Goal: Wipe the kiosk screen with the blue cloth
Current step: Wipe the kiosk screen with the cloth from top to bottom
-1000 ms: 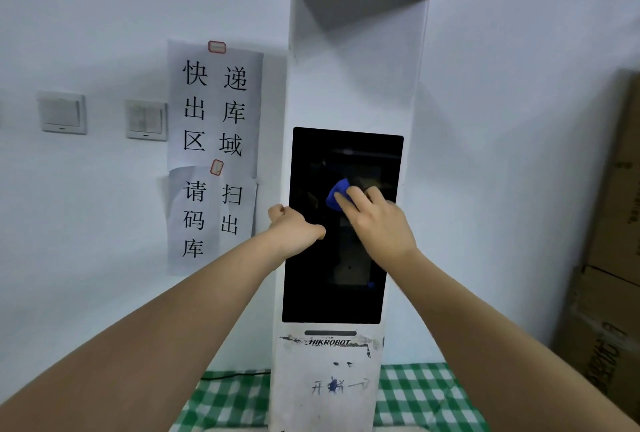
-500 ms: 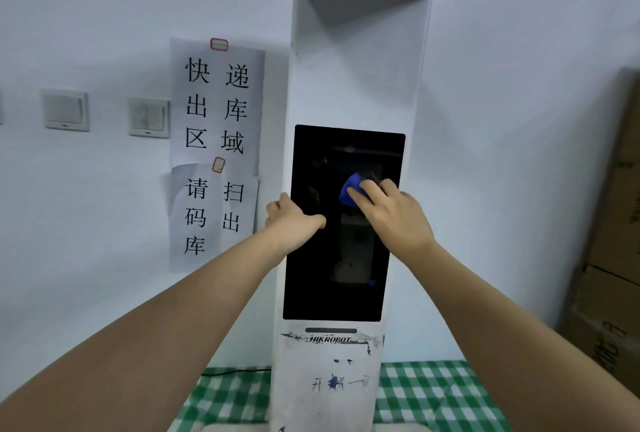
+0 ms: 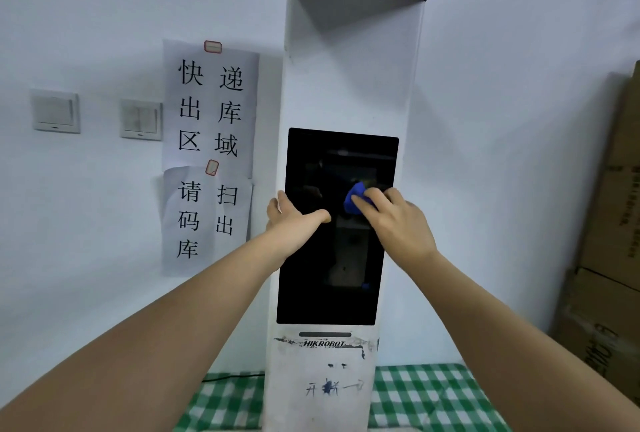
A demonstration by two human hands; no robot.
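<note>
A tall white kiosk (image 3: 349, 78) stands against the wall with a dark, switched-off screen (image 3: 329, 289) in its lower half. My right hand (image 3: 398, 223) holds a wadded blue cloth (image 3: 356, 196) against the right side of the screen, about a third of the way down; the cloth pokes out above my fingertips. My left hand (image 3: 294, 216) grips the kiosk's left edge at the same height, with the thumb lying on the glass and the fingers wrapped round the side.
Paper signs (image 3: 211, 151) with large characters and two wall switches (image 3: 140, 119) are on the wall to the left. Stacked cardboard boxes (image 3: 609, 258) stand at the right. A green checked cloth (image 3: 422, 397) covers the surface at the kiosk's base.
My right hand has slid the blue cloth to the right across the screen. My left hand has kept its grip on the kiosk's left edge.
</note>
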